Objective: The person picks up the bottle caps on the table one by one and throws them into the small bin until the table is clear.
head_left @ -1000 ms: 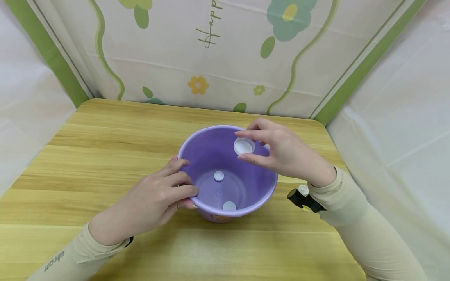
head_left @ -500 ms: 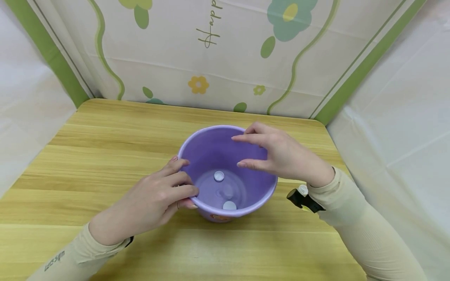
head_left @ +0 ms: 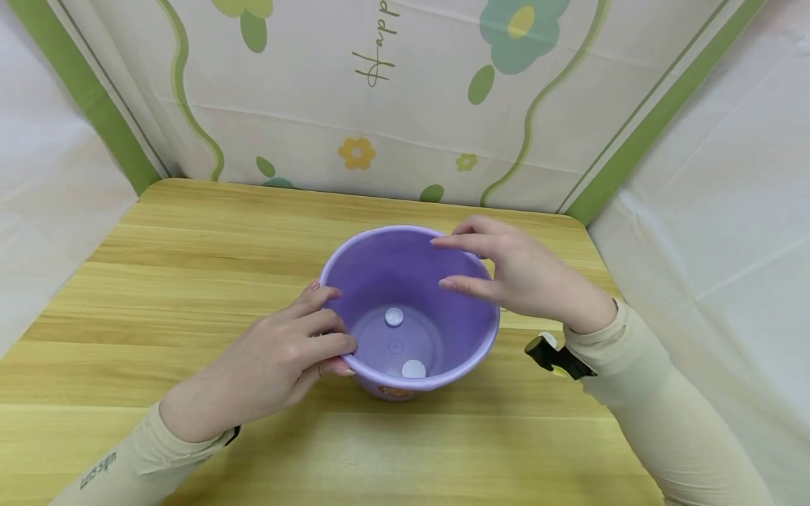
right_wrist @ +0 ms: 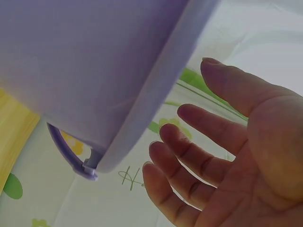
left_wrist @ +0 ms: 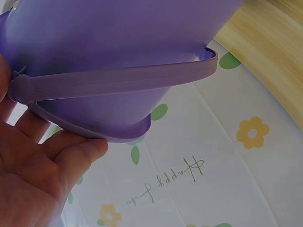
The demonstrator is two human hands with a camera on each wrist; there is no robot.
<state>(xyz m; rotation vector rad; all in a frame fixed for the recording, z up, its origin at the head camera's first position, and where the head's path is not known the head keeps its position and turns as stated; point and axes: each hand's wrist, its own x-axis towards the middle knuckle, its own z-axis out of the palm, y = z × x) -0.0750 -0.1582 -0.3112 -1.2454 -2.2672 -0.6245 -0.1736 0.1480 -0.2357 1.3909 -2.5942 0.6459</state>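
Observation:
A purple bucket (head_left: 405, 242) with a round opening stands upright on the table. Its rim is gripped at the left by my left hand (head_left: 272, 358), fingers hooked over the edge; in the left wrist view the bucket's handle (left_wrist: 118, 81) runs beside that hand. My right hand (head_left: 525, 270) hangs over the right side of the rim, thumb and fingers spread, holding nothing. The right wrist view has this hand (right_wrist: 222, 156) apart from the bucket wall. On the bucket floor lie a small white bottle cap (head_left: 394, 318) and a flat white disc (head_left: 414, 370) near the front wall.
The wood-grain table (head_left: 209, 260) extends around the bucket. A white cloth (head_left: 418, 126) printed with flowers and lettering hangs behind it. Pale sheets flank both sides. A black wrist camera (head_left: 557, 357) sits below the right wrist.
My right hand has let go of a white cap, which fell into the bucket and is not distinguishable there now. That hand has shifted slightly right; the left hand has stayed put.

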